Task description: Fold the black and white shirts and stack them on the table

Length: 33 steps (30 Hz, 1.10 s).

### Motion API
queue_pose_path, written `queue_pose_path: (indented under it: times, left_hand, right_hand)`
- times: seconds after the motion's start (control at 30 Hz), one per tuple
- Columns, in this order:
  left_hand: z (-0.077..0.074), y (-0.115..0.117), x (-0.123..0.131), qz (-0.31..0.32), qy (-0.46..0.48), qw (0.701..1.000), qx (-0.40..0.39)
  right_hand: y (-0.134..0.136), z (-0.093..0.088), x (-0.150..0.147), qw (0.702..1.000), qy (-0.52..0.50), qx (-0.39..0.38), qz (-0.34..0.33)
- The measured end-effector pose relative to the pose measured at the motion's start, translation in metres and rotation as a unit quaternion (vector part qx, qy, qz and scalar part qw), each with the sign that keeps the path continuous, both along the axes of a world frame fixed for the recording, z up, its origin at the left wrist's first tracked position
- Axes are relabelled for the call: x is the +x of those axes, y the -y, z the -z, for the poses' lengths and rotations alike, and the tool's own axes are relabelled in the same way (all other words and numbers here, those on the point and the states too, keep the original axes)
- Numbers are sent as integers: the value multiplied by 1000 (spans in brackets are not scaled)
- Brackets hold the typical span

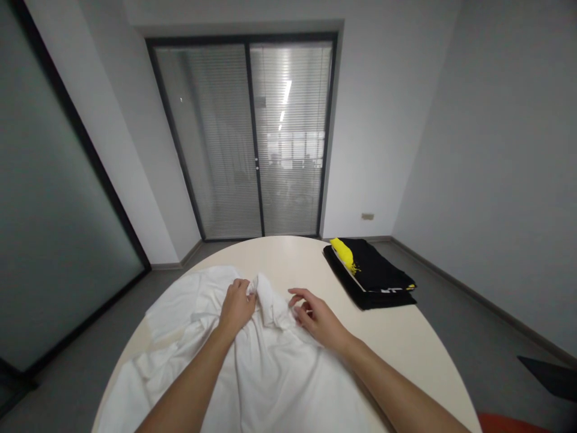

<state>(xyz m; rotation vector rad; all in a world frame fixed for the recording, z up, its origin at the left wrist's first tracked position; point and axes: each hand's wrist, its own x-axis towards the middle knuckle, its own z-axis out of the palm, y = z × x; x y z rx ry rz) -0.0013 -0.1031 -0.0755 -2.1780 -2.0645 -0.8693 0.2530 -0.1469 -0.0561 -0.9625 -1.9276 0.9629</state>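
Observation:
A large white cloth (274, 373) lies crumpled over the left and front of a round cream table (383, 337). My left hand (238, 305) is closed on a bunched part of the cloth, beside a raised, rolled-looking fold. To the right of that fold, my right hand (313, 316) is at the cloth's edge with its fingers curled and apart, and nothing shows held between them.
Folded black cloths (378, 270) with a yellow print are stacked at the table's right rear. Behind the table stands a glass door with blinds (288, 144). Something red (505, 424) shows at the lower right, with a dark object (550, 376) above it.

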Motion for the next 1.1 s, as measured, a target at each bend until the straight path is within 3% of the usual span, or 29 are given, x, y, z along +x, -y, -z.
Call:
queue_pose_path:
  times: [0.1,0.27,0.43,0.57,0.7,0.8,0.9,1.1]
  left_hand:
    - [-1,-1,-2,-8,45,998,39]
    - [1,2,-8,30,131,983,122]
    - [7,-6,-8,32,182,975,122]
    - [16,-14,-7,27,181,979,91]
    - [25,-17,-7,36,170,983,67]
    - [28,-12,-4,27,116,993,11]
    - [28,-3,1,19,24,996,-78]
    - [12,26,2,33,-91,981,-168]
  right_hand:
    - [-7,3,6,994,73,33,79]
    - [-4,-6,9,982,178,45,53]
    - [-10,-15,17,984,79,54,152]
    - [-21,-19,34,962,-19,69,264]
    - [-28,-18,51,934,18,121,335]
    - [-29,-17,56,924,101,177,324]
    - [-25,-16,51,920,207,210,258]
    - [-16,-21,37,884,406,126,195]
